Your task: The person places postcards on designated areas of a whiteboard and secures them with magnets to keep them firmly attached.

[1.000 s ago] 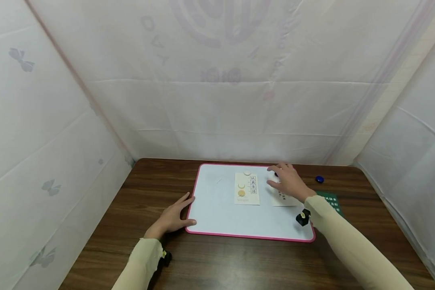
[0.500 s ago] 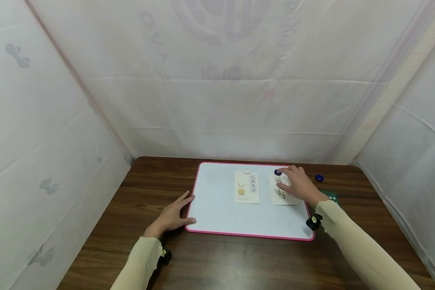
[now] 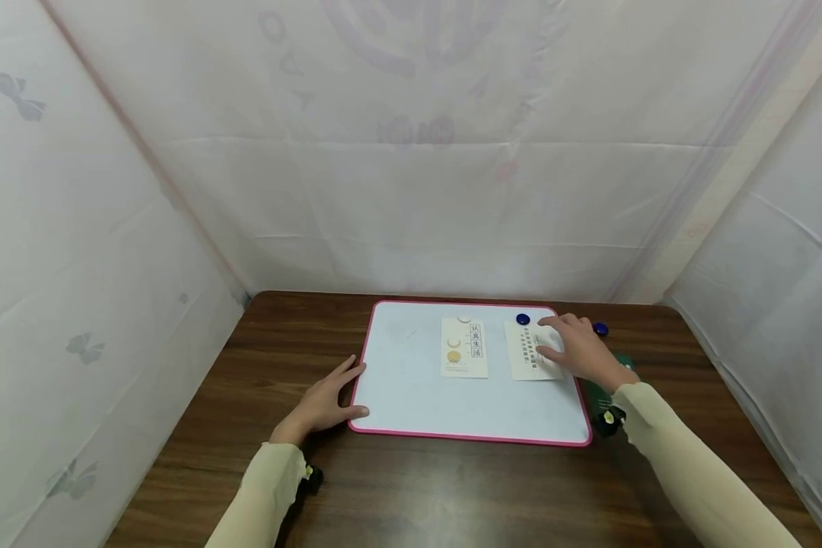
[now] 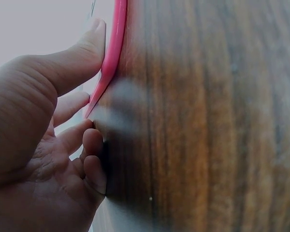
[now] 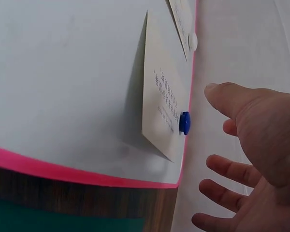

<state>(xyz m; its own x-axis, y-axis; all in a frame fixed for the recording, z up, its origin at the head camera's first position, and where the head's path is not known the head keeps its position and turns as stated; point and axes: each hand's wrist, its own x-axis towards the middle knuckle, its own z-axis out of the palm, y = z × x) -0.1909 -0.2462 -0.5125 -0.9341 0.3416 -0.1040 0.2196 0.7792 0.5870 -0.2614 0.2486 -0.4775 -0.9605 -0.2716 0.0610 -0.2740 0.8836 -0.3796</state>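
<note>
Fingers of the right hand (image 3: 582, 350) are loosely spread, thumb and index finger well apart, with nothing held between them. In the head view they reach over the right side of the text card (image 3: 520, 354); the right wrist view shows them apart from both the card and the dark blue magnet (image 3: 523, 320). That magnet sits on the card at its top edge, close to the top rim of the pink-framed whiteboard (image 3: 418, 407). From the magnet, the card's free lower end tilts up off the board and casts a shadow on it.

The left hand (image 3: 322, 403) is at the whiteboard's lower left. Its thumb lies on the pink rim near the corner, the index and middle fingertips touch the rim from the side, and the remaining two fingers are bent beside the table top. The hand is spread wide rather than wrapped around anything.

Left of the text card, and apart from it, an illustrated card (image 3: 464, 365) with a gold disc and boxed Chinese characters lies on the board, a white magnet (image 3: 464, 319) at its top. A second blue magnet (image 3: 600, 329) rests on the dark wooden table (image 3: 418, 487), just beyond the right hand. Beside the board's right edge lies a green card (image 3: 599, 392), partly hidden by the right wrist.
</note>
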